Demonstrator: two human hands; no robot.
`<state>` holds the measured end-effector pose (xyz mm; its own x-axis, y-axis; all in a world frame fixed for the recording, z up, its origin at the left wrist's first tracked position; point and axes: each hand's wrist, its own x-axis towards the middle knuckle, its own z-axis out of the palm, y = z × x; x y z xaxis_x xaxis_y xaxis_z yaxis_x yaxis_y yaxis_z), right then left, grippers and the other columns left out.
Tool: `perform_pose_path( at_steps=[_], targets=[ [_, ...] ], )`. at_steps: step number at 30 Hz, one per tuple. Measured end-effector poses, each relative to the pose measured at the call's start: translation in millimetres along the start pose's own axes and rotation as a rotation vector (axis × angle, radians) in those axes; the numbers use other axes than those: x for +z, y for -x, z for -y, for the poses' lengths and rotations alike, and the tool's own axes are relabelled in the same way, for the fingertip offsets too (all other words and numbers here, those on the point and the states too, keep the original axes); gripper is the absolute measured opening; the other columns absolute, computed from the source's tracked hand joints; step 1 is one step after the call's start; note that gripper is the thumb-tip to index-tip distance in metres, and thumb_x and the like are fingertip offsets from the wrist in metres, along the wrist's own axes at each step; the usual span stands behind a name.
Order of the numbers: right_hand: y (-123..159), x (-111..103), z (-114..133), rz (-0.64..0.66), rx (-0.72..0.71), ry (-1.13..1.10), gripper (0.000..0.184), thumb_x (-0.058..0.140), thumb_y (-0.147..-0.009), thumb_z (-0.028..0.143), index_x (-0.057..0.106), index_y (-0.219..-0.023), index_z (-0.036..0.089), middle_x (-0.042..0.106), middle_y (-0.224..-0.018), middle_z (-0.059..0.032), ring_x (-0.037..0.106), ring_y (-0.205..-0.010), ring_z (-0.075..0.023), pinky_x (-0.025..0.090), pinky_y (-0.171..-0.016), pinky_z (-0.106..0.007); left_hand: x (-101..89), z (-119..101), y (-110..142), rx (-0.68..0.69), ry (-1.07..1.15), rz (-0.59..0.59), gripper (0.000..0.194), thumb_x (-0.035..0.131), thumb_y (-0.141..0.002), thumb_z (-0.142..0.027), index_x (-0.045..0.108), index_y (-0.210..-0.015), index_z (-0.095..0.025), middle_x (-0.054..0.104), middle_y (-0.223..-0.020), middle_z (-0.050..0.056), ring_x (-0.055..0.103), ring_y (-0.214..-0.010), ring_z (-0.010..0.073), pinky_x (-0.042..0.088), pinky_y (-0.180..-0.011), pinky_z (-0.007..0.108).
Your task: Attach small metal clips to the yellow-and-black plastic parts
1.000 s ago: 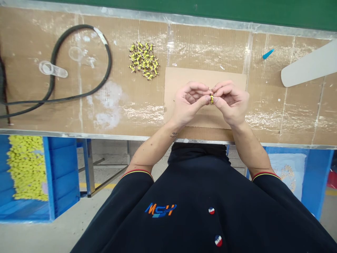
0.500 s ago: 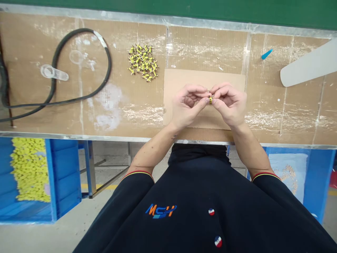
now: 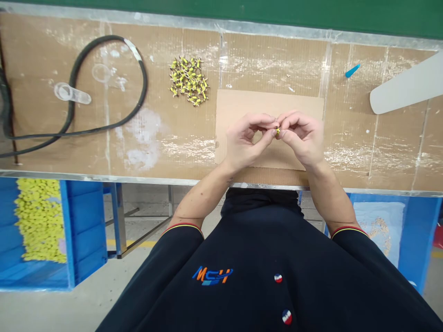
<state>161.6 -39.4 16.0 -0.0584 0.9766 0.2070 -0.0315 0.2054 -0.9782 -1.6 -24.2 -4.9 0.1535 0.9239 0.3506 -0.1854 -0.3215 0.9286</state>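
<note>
The big brown worktop (image 3: 187, 152) goes across. On it is a flat cardboard sheet (image 3: 238, 103). Over the sheet are the left hand (image 3: 245, 138) and right hand (image 3: 304, 138), fingers pinched. Left of the sheet is a yellow pile (image 3: 189, 80). Smallest is the tiny yellow piece (image 3: 278, 130), held between both hands' fingertips.

Small piece (image 3: 278, 131) yellow; cone (image 3: 352, 71) blue; sleeve trim (image 3: 350, 228) striped red, yellow.
</note>
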Motion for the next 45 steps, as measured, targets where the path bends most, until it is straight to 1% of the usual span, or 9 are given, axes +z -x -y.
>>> perform_pose_path(
  at_steps=[6, 10, 13, 19, 23, 27, 33, 40, 45],
  targets=[
    [-1.5, -1.7, 3.4, 0.037, 0.047, -0.056, 0.038, 0.083, -0.084, 0.055, 0.066, -0.075, 0.022, 0.068, -0.084, -0.0007, 0.063, -0.072, -0.0123, 0.059, -0.072, -0.032, -0.6, -2.5, -0.3, -0.009, 0.023, 0.031, 0.029, 0.081, -0.089, -0.05, 0.073, -0.111, -0.032, 0.077, -0.097, -0.002, 0.078, -0.091, 0.016, 0.067, -0.088, 0.037],
    [-2.6, -3.9, 5.9, 0.059, 0.063, -0.058, 0.038, 0.084, -0.083, 0.055, 0.066, -0.074, 0.022, 0.068, -0.082, -0.0002, 0.063, -0.071, -0.0121, 0.06, -0.073, -0.032, -1.4, -2.5, -1.1, -0.028, 0.03, 0.041, 0.032, 0.081, -0.089, -0.051, 0.075, -0.114, -0.032, 0.078, -0.096, -0.002, 0.078, -0.088, 0.016, 0.068, -0.085, 0.036],
    [-3.4, -5.3, 7.0, 0.072, 0.083, -0.046, 0.038, 0.086, -0.081, 0.054, 0.067, -0.073, 0.022, 0.068, -0.08, 0.0002, 0.064, -0.072, -0.0125, 0.061, -0.075, -0.034, -2.8, -1.3, -2.1, -0.038, 0.048, 0.065, 0.032, 0.083, -0.087, -0.048, 0.076, -0.115, -0.034, 0.079, -0.096, -0.003, 0.078, -0.087, 0.0164, 0.068, -0.084, 0.037],
    [-2.7, -4.7, 7.8, 0.052, 0.082, -0.032, 0.034, 0.087, -0.08, 0.047, 0.066, -0.071, 0.022, 0.068, -0.075, 0.0008, 0.065, -0.07, -0.0127, 0.062, -0.072, -0.032, -6.2, 1.2, -1.6, -0.089, 0.005, 0.075, 0.03, 0.085, -0.086, -0.04, 0.077, -0.115, -0.036, 0.08, -0.097, -0.003, 0.078, -0.09, 0.0175, 0.068, -0.091, 0.042],
    [-1.4, -4.2, 7.5, 0.044, 0.091, -0.024, 0.027, 0.085, -0.08, 0.036, 0.066, -0.07, 0.021, 0.067, -0.072, 0.0018, 0.065, -0.069, -0.0121, 0.06, -0.069, -0.029, -8.9, 4.6, 0.0, -0.06, -0.043, 0.1, 0.03, 0.084, -0.087, -0.04, 0.077, -0.116, -0.037, 0.08, -0.096, -0.004, 0.077, -0.087, 0.0164, 0.067, -0.091, 0.04],
    [-1.0, -4.5, 6.5, 0.04, 0.11, -0.025, 0.02, 0.082, -0.079, 0.024, 0.066, -0.068, 0.02, 0.067, -0.07, 0.0022, 0.065, -0.068, -0.0119, 0.059, -0.067, -0.028, -11.2, 6.0, -0.7, 0.033, -0.108, 0.145, 0.03, 0.08, -0.091, -0.039, 0.076, -0.12, -0.039, 0.08, -0.096, -0.004, 0.076, -0.083, 0.0141, 0.066, -0.088, 0.035],
    [-0.7, -3.4, 6.1, 0.006, 0.125, 0.025, 0.017, 0.079, -0.079, 0.018, 0.066, -0.067, 0.019, 0.066, -0.067, 0.0027, 0.064, -0.065, -0.0111, 0.056, -0.063, -0.026, -11.9, -2.4, -4.1, 0.042, -0.154, 0.208, 0.023, 0.075, -0.096, -0.037, 0.076, -0.118, -0.034, 0.081, -0.102, -0.001, 0.076, -0.086, 0.0142, 0.065, -0.088, 0.033],
    [-0.8, -3.1, 8.6, -0.021, 0.138, 0.044, 0.016, 0.079, -0.078, 0.018, 0.066, -0.068, 0.019, 0.067, -0.068, 0.0027, 0.065, -0.065, -0.0106, 0.057, -0.063, -0.025, -9.9, -1.5, -1.3, 0.056, -0.108, 0.163, 0.029, 0.074, -0.097, -0.04, 0.072, -0.125, -0.035, 0.079, -0.104, -0.002, 0.079, -0.097, 0.017, 0.067, -0.099, 0.039],
    [-0.9, -4.3, 11.7, -0.017, 0.101, 0.016, 0.02, 0.083, -0.082, 0.029, 0.069, -0.072, 0.02, 0.07, -0.075, 0.0006, 0.065, -0.066, -0.0112, 0.059, -0.066, -0.028, -7.4, 0.2, -0.4, 0.063, -0.048, 0.142, 0.03, 0.075, -0.096, -0.04, 0.071, -0.126, -0.034, 0.078, -0.109, -0.001, 0.079, -0.097, 0.0181, 0.071, -0.09, 0.038]
  ],
)
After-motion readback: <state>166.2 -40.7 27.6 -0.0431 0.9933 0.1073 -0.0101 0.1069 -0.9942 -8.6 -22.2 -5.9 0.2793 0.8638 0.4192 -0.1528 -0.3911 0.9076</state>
